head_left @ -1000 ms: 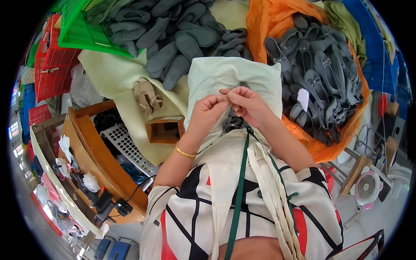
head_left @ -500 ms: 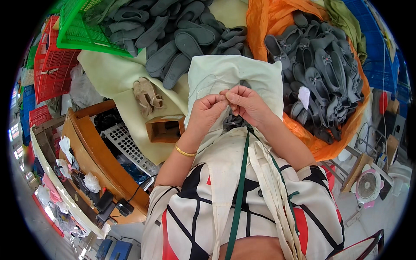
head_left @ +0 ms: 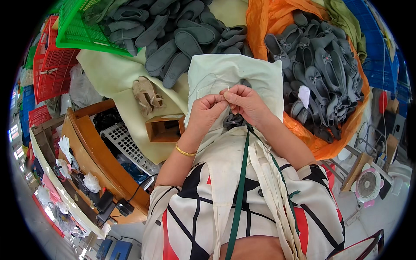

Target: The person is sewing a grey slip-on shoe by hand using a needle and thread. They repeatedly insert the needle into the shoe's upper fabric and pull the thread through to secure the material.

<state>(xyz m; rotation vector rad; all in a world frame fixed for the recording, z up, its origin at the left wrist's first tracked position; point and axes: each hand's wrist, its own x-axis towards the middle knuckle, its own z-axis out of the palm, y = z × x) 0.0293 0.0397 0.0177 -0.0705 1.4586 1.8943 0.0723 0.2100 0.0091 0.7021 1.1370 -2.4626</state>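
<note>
Over the white cushion (head_left: 260,73) on my lap, my left hand (head_left: 206,112) and my right hand (head_left: 248,105) meet, thumbs and forefingers pinched together. A thin sliver like a needle (head_left: 229,87) stands up from the right fingertips. What the left fingertips pinch is too small to make out. A fine dark thread (head_left: 209,75) loops across the cushion just beyond the left hand. Below the hands lies a dark grey shoe (head_left: 234,121), partly covered by them; another bit of grey shows behind the right fingers.
Grey flat shoes (head_left: 188,43) are heaped ahead, beside a green crate (head_left: 93,38). More fill an orange sack (head_left: 262,26) at right. Beige shoes (head_left: 146,96) and a small open box (head_left: 164,129) lie left, near a wooden drawer table (head_left: 97,160). A fan (head_left: 368,185) stands right.
Both hands keep almost the same place and pinch. The needle-like sliver at the right fingertips shows more plainly now.
</note>
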